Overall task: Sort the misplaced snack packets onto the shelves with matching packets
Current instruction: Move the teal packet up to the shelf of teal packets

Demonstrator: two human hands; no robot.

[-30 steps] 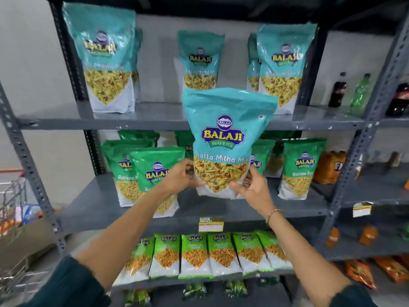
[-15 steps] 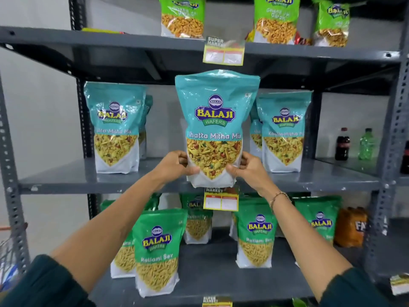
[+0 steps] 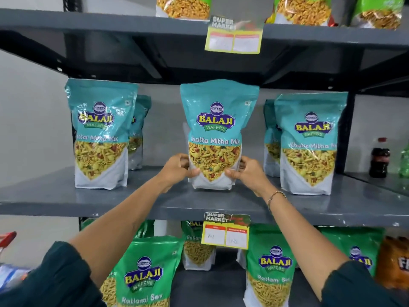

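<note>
A teal Khatta Mitha Mix packet stands upright in the middle of the grey middle shelf, its base resting on the shelf. My left hand grips its lower left side and my right hand grips its lower right side. Matching teal packets stand on the same shelf: one at the left with another behind it, and one at the right with another behind it.
Green Ratlami Sev packets fill the shelf below, with a price tag on the middle shelf's front edge. Green packets stand on the top shelf. Drink bottles sit at the far right. Gaps separate the teal packets.
Both hands lifted the teal packet from in front of the lower green shelf up to the teal shelf and set its base down between the matching packets.
</note>
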